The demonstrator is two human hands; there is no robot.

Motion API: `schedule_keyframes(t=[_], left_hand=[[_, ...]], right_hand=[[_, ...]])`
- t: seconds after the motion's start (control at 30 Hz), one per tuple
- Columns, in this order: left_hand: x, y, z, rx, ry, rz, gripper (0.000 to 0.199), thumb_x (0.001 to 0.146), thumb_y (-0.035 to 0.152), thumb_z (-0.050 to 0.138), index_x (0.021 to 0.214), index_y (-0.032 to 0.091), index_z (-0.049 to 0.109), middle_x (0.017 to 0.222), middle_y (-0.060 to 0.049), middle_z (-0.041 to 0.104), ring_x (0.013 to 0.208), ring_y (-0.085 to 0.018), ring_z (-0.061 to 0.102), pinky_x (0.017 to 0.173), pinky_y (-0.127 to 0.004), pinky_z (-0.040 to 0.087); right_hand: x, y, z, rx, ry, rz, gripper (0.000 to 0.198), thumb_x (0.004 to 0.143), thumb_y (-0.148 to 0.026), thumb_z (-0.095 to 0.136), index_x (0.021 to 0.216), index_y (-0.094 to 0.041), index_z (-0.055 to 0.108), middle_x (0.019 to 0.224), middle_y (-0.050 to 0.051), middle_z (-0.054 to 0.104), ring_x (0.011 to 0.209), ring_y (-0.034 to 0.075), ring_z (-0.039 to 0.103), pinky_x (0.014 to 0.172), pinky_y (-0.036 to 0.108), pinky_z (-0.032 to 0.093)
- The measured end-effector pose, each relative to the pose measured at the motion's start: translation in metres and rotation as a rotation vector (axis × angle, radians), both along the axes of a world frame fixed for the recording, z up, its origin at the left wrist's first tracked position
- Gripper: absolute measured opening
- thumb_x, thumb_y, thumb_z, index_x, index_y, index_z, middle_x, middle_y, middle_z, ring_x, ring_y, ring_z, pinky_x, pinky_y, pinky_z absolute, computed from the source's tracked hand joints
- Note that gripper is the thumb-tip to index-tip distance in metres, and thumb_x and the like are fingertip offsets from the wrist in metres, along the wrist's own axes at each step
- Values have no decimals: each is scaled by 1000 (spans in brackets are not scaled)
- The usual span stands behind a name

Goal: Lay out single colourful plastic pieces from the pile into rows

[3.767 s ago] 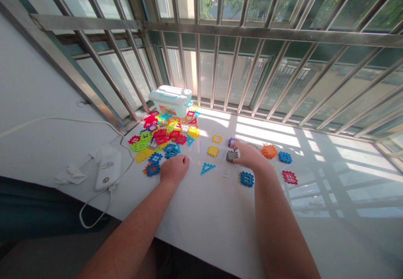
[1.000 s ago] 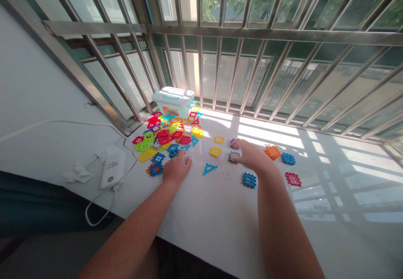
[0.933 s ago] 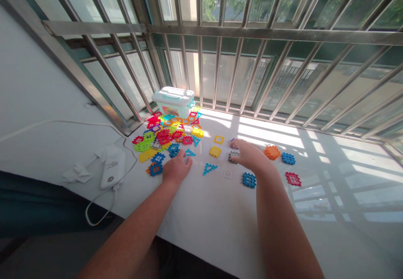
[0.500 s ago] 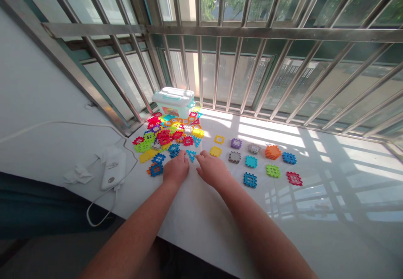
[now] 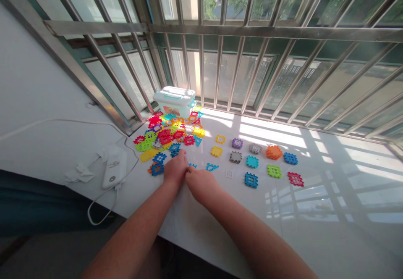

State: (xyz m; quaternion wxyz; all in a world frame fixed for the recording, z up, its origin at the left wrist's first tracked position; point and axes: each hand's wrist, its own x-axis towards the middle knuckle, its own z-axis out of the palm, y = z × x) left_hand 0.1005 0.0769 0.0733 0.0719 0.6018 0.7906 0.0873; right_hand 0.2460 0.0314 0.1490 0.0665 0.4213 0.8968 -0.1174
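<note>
Picture label point(image 5: 171, 110) on box point(image 5: 175, 101), unreadable

You've got a white table point(image 5: 220, 224), a mint box point(image 5: 175, 101) with white lid, and at 3 o'clock of the rainbow pile point(image 5: 168, 136): orange point(image 5: 273, 152), lime point(image 5: 273, 170), red point(image 5: 295, 179) tiles.

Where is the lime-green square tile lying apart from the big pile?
In the head view, the lime-green square tile lies right of centre on the white table, between the teal tile and red tile.

Lidded mint storage box point(image 5: 175, 100) by window bars point(image 5: 220, 60); white charger point(image 5: 114, 167), cable, crumpled tissue point(image 5: 78, 172) left.
</note>
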Motion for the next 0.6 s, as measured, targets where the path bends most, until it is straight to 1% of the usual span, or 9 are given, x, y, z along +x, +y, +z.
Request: schedule_keyframes(t=[0.1, 0.2, 0.3, 0.37, 0.47, 0.53, 0.6], left_hand=[[0, 1, -1, -1, 0, 3, 38, 112, 31, 37, 141, 26, 61, 112, -13, 81, 97, -29, 77, 77, -34, 48], [-1, 1, -2, 5, -3, 1, 38, 112, 30, 35, 138, 26, 63, 110, -12, 81, 96, -29, 77, 78, -34, 47], [-2, 2, -4, 23, -1, -13, 37, 111, 30, 34, 132, 26, 65, 104, -12, 80, 94, -29, 76, 78, -34, 47], [-2, 1, -5, 27, 5, -16, 36, 111, 30, 35, 128, 26, 66, 101, -11, 80, 92, -30, 76, 77, -35, 46], [0, 1, -3, 22, 13, -11, 36, 111, 33, 34, 124, 26, 67, 100, -11, 80, 90, -30, 75, 76, -35, 45], [1, 1, -2, 15, 17, -6, 38, 112, 34, 32, 123, 26, 68, 100, -11, 79, 89, -29, 74, 77, -35, 44], [1, 1, -1, 17, 19, -6, 39, 112, 34, 31, 122, 25, 68, 100, -11, 79, 89, -29, 74, 77, -35, 44]], right_hand=[[0, -5, 0, -22, 28, 103, 30, 103, -11, 53, 119, -17, 77, 127, 11, 76, 95, 24, 78, 80, 34, 64], [0, -5, -6, -69, 41, 197, 24, 100, -11, 59, 109, -18, 80, 114, 9, 79, 93, 24, 78, 78, 33, 62], [4, -2, -10, -98, 29, 221, 19, 96, -10, 65, 101, -18, 81, 103, 8, 81, 92, 24, 76, 80, 32, 60], [11, 2, -8, -133, 22, 232, 15, 92, -10, 70, 97, -19, 81, 102, 9, 81, 91, 24, 75, 80, 31, 58], [24, 8, 0, -198, 25, 258, 19, 89, -7, 71, 99, -21, 80, 104, 7, 80, 97, 25, 74, 79, 30, 55], [34, 13, 5, -187, 36, 251, 24, 89, -6, 69, 106, -22, 77, 109, 6, 79, 103, 25, 73, 82, 30, 53], [44, 18, 8, -151, 50, 208, 27, 90, -6, 66, 111, -22, 74, 114, 6, 77, 108, 24, 71, 85, 30, 53]])
